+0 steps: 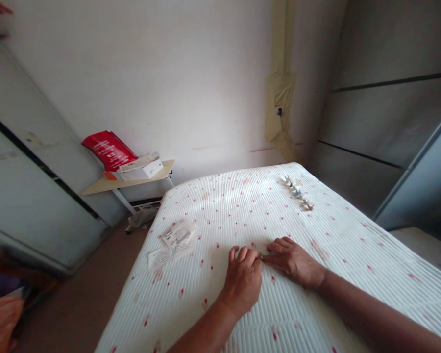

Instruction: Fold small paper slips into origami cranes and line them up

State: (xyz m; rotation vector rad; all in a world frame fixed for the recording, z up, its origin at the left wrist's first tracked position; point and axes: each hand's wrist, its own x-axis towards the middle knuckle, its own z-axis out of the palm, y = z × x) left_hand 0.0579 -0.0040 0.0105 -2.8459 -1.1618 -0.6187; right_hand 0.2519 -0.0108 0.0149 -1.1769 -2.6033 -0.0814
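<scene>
Both hands rest low over a white ribbed bed cover dotted with red. A tiny greenish-brown piece lies between their fingertips, its shape too small to make out. My left hand has curled fingers, with the thumb side and index finger against the piece. My right hand touches the same piece with its extended index finger, the other fingers bent on the cover. Farther off to the right, several small figures stand in a row. Printed papers lie to the left.
A small side table beyond the bed's left corner carries a red bag and a white box. Grey cabinets flank both sides. A wall socket is on the far wall. An orange bag is at lower left.
</scene>
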